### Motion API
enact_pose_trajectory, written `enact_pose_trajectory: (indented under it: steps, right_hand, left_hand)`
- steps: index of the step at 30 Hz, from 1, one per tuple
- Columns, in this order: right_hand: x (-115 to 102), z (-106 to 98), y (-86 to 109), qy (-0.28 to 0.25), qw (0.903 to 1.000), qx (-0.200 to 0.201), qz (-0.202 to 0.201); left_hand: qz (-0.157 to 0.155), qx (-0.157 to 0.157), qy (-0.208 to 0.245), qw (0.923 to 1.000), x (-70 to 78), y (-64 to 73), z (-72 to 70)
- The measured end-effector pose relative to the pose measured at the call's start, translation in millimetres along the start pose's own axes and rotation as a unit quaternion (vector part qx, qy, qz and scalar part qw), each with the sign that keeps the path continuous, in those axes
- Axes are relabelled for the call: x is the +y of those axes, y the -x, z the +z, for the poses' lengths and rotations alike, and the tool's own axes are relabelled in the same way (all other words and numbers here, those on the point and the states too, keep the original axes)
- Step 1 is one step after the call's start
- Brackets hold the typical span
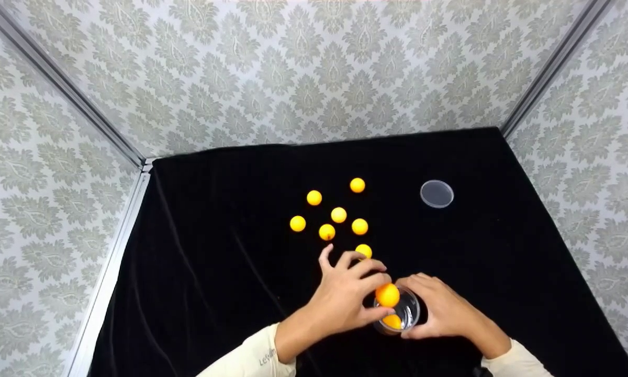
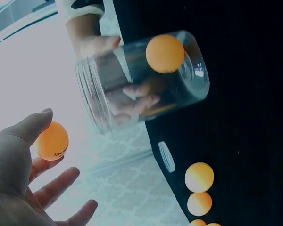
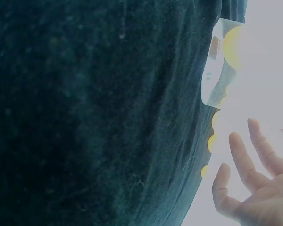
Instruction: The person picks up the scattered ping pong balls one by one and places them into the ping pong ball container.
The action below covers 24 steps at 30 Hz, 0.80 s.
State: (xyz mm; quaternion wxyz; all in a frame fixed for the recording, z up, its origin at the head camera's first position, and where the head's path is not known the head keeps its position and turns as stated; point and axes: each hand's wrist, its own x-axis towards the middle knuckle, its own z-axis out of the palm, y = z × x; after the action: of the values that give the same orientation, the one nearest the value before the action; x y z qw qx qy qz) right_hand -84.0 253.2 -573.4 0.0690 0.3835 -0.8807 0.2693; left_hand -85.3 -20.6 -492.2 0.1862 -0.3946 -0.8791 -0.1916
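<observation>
My left hand [image 1: 345, 293] pinches one ball [image 1: 388, 295] near the jar's mouth; only the left wrist view shows its dark print. My right hand [image 1: 439, 303] curves about the jar [image 2: 96, 94]; the right wrist view shows fingers [image 3: 243, 161] spread in glare, so grip: cannot tell. Jar: one ball inside. Beyond, head view only: seven loose balls [image 1: 338, 214] counted, one lid [image 1: 437, 194].

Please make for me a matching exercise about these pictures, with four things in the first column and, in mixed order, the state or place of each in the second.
1. left hand
2. jar
3. round lid
4. loose balls

A. contains a ball inside
B. scattered as a group, yellow-orange
C. pinches an orange ball
D. transparent, lying flat on the black cloth

Pairs: 1-C, 2-A, 3-D, 4-B
</observation>
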Motion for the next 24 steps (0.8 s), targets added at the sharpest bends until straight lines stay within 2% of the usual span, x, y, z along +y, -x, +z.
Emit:
enact_pose_trajectory:
  steps: [7,17,24]
  right_hand:
    - [-1.3,-0.9,0.5,0.007,0.9999,-0.009,0.005]
    - [-3.1,-2.3,0.1,0.006,0.9997,-0.017,0.016]
    - [-1.9,-0.9,-0.6,0.005,0.9999,0.006,-0.012]
  left_hand:
    - [0.014,-0.011,0.012,0.9998,10.2,3.7,7.3]
    - [0.018,-0.007,0.008,0.9998,11.0,3.6,9.9]
    - [0.013,-0.004,0.008,0.9999,10.1,3.4,9.3]
